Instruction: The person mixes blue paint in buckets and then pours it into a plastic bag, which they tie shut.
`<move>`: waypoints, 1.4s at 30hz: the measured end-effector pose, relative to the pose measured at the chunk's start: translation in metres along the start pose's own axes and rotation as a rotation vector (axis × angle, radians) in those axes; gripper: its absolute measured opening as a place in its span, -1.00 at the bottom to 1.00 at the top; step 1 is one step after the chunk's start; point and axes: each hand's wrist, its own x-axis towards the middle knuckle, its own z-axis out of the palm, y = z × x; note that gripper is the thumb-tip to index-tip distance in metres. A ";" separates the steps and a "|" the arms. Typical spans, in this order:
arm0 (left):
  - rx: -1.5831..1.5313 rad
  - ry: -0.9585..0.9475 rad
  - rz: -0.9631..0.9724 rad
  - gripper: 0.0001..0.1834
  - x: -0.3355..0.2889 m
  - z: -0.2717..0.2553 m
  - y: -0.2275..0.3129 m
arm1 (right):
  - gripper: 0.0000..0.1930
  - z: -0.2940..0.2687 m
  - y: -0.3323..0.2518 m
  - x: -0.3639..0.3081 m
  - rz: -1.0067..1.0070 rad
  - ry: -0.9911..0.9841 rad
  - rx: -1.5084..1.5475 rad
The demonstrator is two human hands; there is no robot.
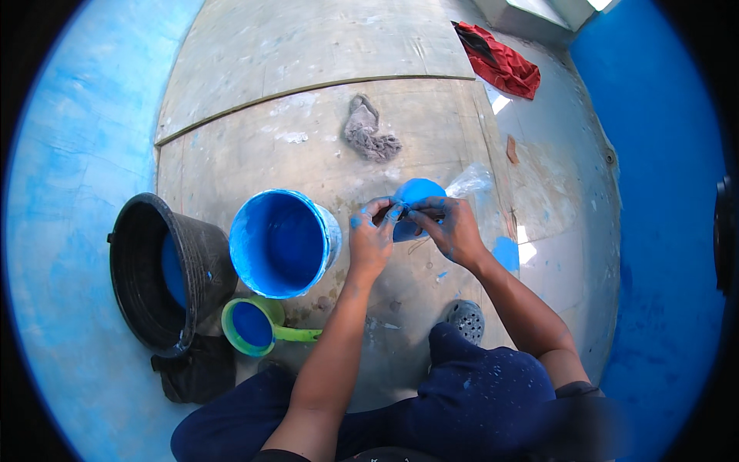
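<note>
My left hand point(374, 235) and my right hand point(450, 229) meet fingertip to fingertip near the middle, both in a pinch. What lies between the fingers is too small and covered to make out. Directly behind and below the fingers is a rounded bright-blue thing point(420, 188), partly hidden by my hands. Crumpled clear plastic point(471, 180) lies beside it; I cannot tell whether the two are joined. Blue paint stains the fingers. Left of my left hand stands a paint-smeared bucket point(332, 235) with blue paint inside, and a green long-handled dipper point(296, 334) holding blue paint.
A black tub point(208, 254) with blue inside leans at the left, above a black bag point(198, 371). A grey rag point(371, 135) lies on the boards point(254, 146) ahead. Red cloth point(508, 65) is far right. Blue walls point(650, 231) flank both sides. My grey clog point(466, 320) is below my hands.
</note>
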 end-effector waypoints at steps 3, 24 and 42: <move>-0.023 -0.011 -0.031 -0.80 0.001 0.000 -0.003 | -0.78 0.001 -0.001 0.001 -0.015 0.000 -0.017; -0.094 -0.019 -0.040 -0.80 -0.002 0.006 -0.003 | -0.82 -0.002 0.005 0.003 -0.019 0.008 0.000; -0.025 0.001 0.010 -0.80 -0.006 0.007 0.004 | -0.90 0.001 -0.004 0.001 -0.091 0.110 -0.276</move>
